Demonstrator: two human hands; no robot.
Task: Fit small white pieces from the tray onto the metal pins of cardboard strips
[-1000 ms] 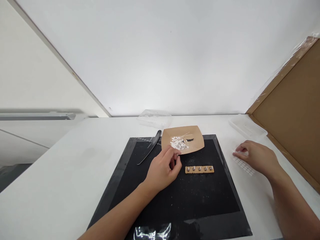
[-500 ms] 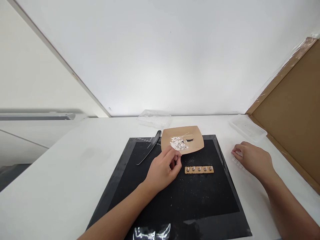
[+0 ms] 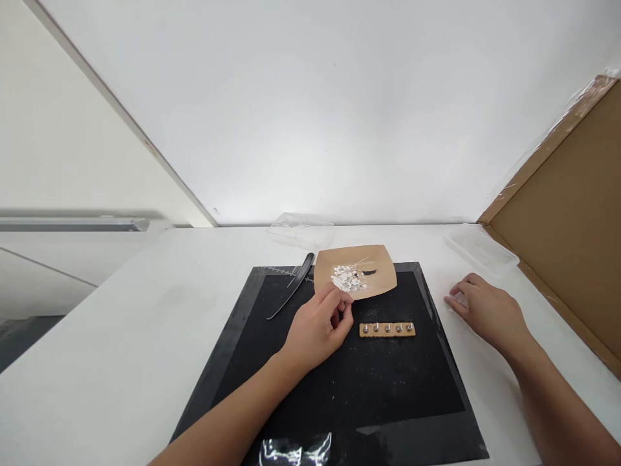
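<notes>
A white tabletop (image 3: 126,336) carries a black mat (image 3: 388,382), its near edge covered by a shiny clear film. At the mat's far edge sits a tan paper tray (image 3: 383,278) (partly over the table beyond). Past it, on the far side, lies a crumpled-looking clear plastic container (image 3: 301,228); an open translucent plastic box (image 3: 480,249) rests far right, near brown cardboard (image 3: 572,194).

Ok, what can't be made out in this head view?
All in the head view:
- Whether the left hand pinches anything: curled fingers hide it.
- How much of the white-dotted sheet lies under the right hand: the hand covers it.
- Details of the metal parts on the tan strip: too small.
- The cardboard's full extent: cut off by the right edge.
</notes>
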